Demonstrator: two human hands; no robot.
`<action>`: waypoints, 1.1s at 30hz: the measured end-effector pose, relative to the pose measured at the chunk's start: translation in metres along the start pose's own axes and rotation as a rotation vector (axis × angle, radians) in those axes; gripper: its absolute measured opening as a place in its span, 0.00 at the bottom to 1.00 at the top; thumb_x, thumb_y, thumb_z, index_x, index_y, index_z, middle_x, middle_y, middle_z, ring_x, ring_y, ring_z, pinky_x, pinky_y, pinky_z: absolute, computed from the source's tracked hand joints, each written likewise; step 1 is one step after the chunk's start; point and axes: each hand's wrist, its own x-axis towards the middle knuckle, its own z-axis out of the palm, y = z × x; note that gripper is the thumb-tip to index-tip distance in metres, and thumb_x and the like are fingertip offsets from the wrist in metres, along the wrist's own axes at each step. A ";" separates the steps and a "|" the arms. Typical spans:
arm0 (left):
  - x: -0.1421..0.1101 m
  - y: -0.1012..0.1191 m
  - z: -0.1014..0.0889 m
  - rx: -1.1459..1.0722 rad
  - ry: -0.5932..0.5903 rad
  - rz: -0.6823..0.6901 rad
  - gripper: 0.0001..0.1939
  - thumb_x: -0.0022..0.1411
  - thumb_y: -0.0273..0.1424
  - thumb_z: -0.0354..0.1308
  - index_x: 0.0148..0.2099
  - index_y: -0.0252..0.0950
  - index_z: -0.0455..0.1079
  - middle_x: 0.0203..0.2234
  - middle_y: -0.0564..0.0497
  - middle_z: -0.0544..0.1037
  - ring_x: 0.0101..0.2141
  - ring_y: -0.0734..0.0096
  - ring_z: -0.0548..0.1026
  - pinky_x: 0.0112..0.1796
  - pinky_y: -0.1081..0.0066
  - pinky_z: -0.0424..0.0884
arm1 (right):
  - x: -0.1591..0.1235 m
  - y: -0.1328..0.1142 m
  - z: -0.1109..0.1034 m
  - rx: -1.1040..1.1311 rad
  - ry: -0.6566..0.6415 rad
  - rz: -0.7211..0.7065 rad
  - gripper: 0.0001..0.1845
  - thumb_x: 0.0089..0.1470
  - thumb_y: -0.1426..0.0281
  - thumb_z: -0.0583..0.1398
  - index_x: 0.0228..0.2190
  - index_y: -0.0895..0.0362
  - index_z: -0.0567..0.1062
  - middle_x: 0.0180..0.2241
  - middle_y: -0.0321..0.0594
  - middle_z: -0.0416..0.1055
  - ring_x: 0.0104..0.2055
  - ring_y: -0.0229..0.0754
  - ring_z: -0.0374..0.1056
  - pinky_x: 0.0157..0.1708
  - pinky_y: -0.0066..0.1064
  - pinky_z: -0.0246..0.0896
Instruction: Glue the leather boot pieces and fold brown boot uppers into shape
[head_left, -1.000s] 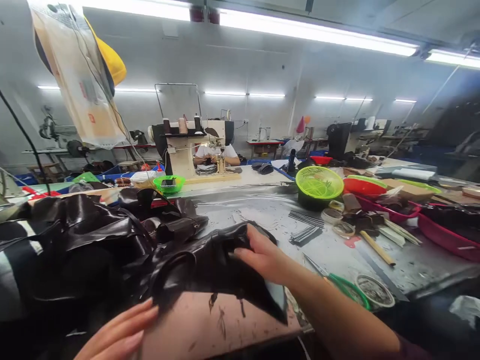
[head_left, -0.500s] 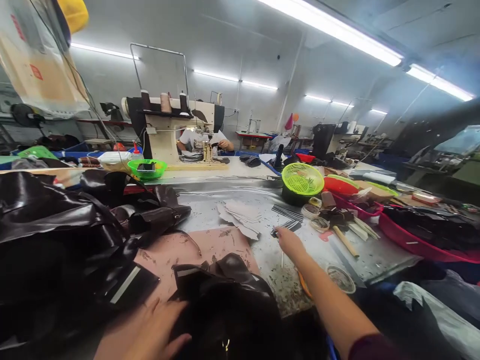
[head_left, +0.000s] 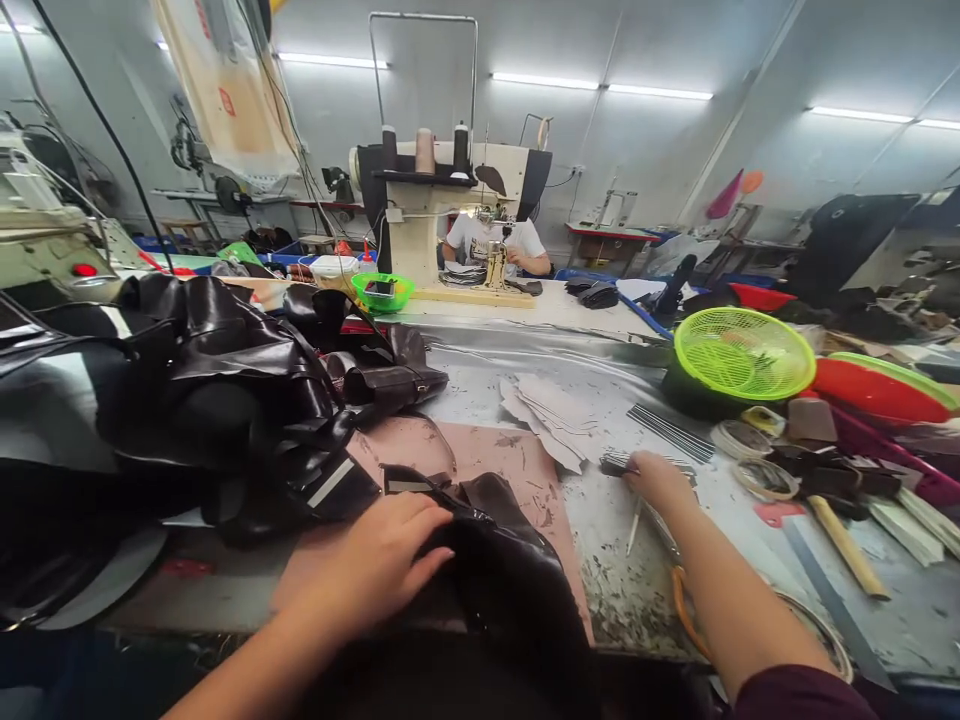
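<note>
The glossy dark-brown leather piece, which the right hand held up one second ago, now lies at the near edge of the flat pink sheet, with the left hand resting on it, thumb apart from the fingers. Beyond it, the thin pale irregular flat pieces have come into view on the grey metal bench, and the right hand has moved to the narrow black-and-white strips, fingertips close together, but I cannot tell whether they pinch one
</note>
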 end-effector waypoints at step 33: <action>0.029 0.051 0.012 -0.915 0.079 -0.216 0.07 0.54 0.33 0.54 0.31 0.33 0.68 0.27 0.50 0.73 0.30 0.71 0.70 0.33 0.71 0.67 | -0.147 -0.173 -0.076 1.089 0.469 -0.475 0.03 0.49 0.70 0.58 0.26 0.55 0.72 0.25 0.38 0.71 0.28 0.40 0.67 0.29 0.31 0.62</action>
